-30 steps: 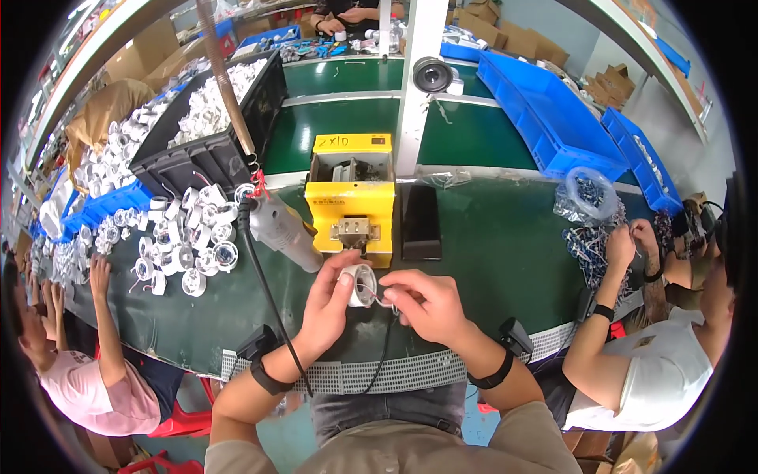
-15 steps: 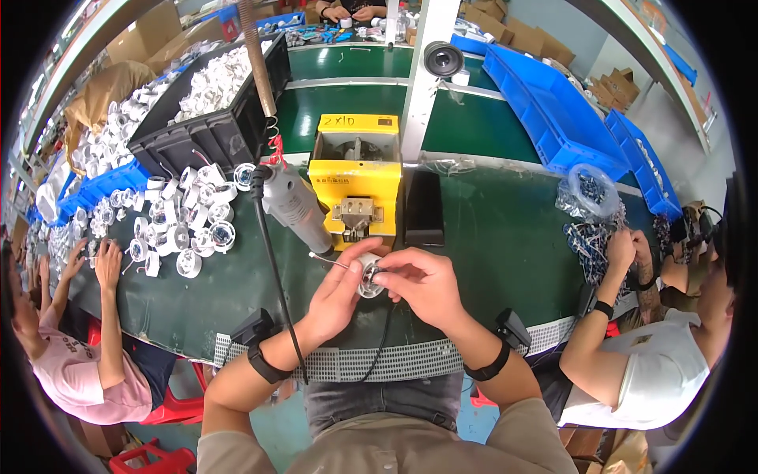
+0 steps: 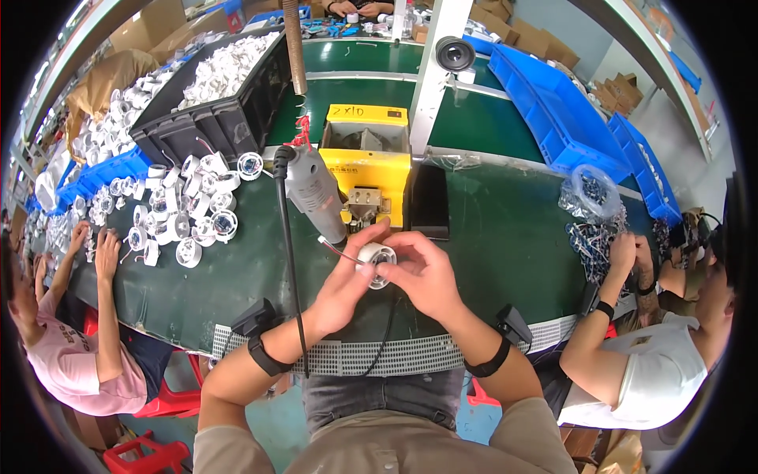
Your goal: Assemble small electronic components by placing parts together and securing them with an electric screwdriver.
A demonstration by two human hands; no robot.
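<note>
Across the middle of the view extends a green tabletop [image 3: 505,268]. At its left end sits a co-worker in a pink shirt [image 3: 91,367], both hands near small white parts. At its right end sits a co-worker in a white shirt [image 3: 643,371]. A black crate [image 3: 209,129], filled with white parts, stands at the far left; a blue tray [image 3: 553,118] is positioned at the far right. At the centre stands a yellow machine [image 3: 367,163]. A loose pile of white rings [image 3: 179,227] lies in front of the crate. Between the pile and the machine, a grey power tool [image 3: 313,189] is tilted, its lower end just beside the machine. A bundle of thin wires [image 3: 588,257] lies near the right-hand co-worker's hands. A black slab [image 3: 431,201] is located just beside the machine's right side. The left hand [image 3: 347,284] has its grip closed on the left side of one white ring [image 3: 368,253], held in front of the machine. The right hand [image 3: 430,276] grips the right side of the same ring, thumb against its face. A dark part [image 3: 381,259] is visible inside the ring. A thin lead [image 3: 341,253] extends from the ring past the left hand, ending in a small white plug [image 3: 321,239].
</note>
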